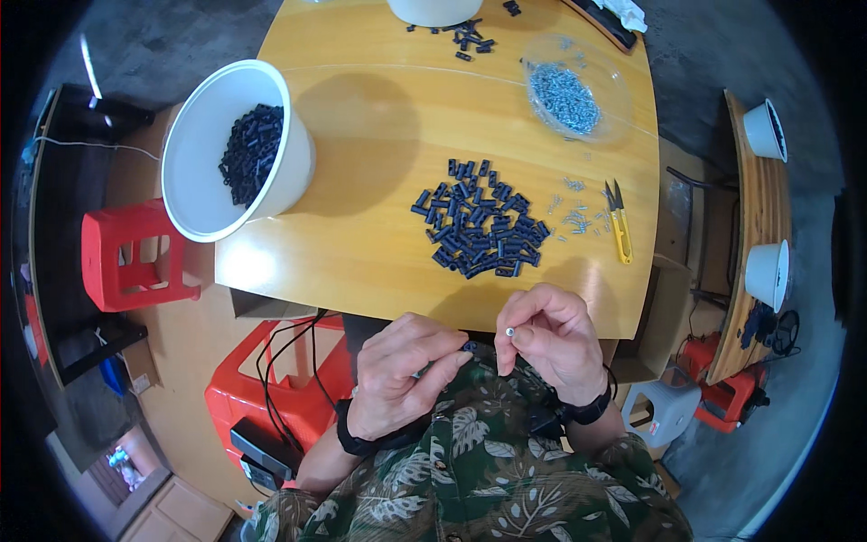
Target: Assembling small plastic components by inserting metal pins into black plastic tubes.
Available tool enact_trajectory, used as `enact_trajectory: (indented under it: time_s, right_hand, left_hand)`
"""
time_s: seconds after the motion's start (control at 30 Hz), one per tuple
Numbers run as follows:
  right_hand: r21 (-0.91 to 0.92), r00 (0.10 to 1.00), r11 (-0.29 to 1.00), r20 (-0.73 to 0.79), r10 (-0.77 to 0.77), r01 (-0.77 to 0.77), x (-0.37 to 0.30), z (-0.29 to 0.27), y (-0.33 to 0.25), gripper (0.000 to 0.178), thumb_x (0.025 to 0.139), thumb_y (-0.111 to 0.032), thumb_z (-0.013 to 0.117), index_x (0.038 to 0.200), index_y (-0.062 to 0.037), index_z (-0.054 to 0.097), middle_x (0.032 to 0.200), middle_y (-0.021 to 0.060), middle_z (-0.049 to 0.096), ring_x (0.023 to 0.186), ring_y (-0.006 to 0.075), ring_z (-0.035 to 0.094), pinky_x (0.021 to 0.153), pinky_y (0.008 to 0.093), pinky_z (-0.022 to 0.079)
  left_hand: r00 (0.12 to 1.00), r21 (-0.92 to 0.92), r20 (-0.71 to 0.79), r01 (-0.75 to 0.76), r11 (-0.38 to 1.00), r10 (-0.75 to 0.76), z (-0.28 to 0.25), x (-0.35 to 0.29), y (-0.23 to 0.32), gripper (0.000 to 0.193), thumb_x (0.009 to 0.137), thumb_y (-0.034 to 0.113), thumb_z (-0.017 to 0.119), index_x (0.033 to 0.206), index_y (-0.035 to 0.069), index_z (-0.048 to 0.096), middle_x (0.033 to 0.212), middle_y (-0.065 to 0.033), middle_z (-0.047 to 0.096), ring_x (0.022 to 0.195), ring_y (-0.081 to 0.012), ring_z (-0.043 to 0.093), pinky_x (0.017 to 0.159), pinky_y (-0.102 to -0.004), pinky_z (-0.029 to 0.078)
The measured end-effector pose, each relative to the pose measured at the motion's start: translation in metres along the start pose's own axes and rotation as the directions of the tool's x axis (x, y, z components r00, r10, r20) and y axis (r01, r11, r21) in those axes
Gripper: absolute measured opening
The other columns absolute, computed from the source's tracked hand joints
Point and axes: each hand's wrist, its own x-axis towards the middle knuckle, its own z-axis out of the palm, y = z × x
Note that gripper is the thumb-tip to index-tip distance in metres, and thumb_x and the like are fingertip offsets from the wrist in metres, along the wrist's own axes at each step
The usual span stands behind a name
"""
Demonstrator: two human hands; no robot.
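Observation:
Close to my body, just off the table's near edge, my left hand (pixel 411 369) pinches a small black plastic piece (pixel 469 346) between thumb and fingers. Beside it on the right, my right hand (pixel 553 343) grips a small silver screw (pixel 510 331), its round head facing up. The two hands are a short gap apart. A loose pile of black plastic pieces (pixel 483 221) lies on the table in front of them. To the right of that pile are several scattered screws (pixel 576 217) and yellow-handled snips (pixel 620 226) with dark blades.
A white bucket (pixel 194 154) part filled with black pieces stands at the table's left. A clear tray (pixel 614 95) of screws sits at the far right, and another white tub (pixel 433 9) at the far edge. Red stools (pixel 239 384) and cables are at the lower left.

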Motion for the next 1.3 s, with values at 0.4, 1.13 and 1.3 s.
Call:
enact_trajectory:
  time_s: [0.4, 1.13, 1.3]
  right_hand:
    - [-0.318, 0.995, 0.943, 0.04, -0.09, 0.098, 0.002, 0.021, 0.0, 0.011, 0.089, 0.007, 0.067, 0.099, 0.0033, 0.065, 0.097, 0.0113, 0.065, 0.085, 0.0164, 0.067, 0.074, 0.0282, 0.057]
    - [-0.947, 0.936, 0.176, 0.215, -0.28, 0.27, 0.004, 0.046, -0.017, 0.016, 0.081, 0.004, 0.074, 0.094, -0.0021, 0.066, 0.081, 0.0086, 0.068, 0.07, 0.0181, 0.068, 0.063, 0.0312, 0.053]
    - [-0.888, 0.961, 0.393, 0.157, -0.229, 0.239, 0.003, 0.036, -0.018, 0.017, 0.082, 0.003, 0.074, 0.097, -0.0013, 0.067, 0.085, 0.0089, 0.07, 0.075, 0.0171, 0.07, 0.068, 0.0289, 0.056]
  left_hand:
    - [0.999, -0.078, -0.006, -0.043, 0.996, 0.042, -0.008, -0.006, -0.005, 0.02, 0.078, -0.002, 0.078, 0.097, -0.002, 0.071, 0.091, -0.0134, 0.072, 0.081, -0.0266, 0.069, 0.071, -0.0348, 0.053]
    - [0.972, 0.253, 0.04, -0.233, 0.939, 0.231, 0.0, -0.005, -0.002, 0.035, 0.069, -0.007, 0.077, 0.101, -0.005, 0.065, 0.093, -0.0168, 0.066, 0.084, -0.0326, 0.065, 0.072, -0.0391, 0.054]
    - [0.978, 0.197, 0.035, -0.208, 0.958, 0.205, -0.001, -0.005, 0.0, 0.035, 0.068, -0.007, 0.077, 0.101, -0.005, 0.065, 0.094, -0.017, 0.066, 0.085, -0.0333, 0.065, 0.073, -0.0395, 0.055]
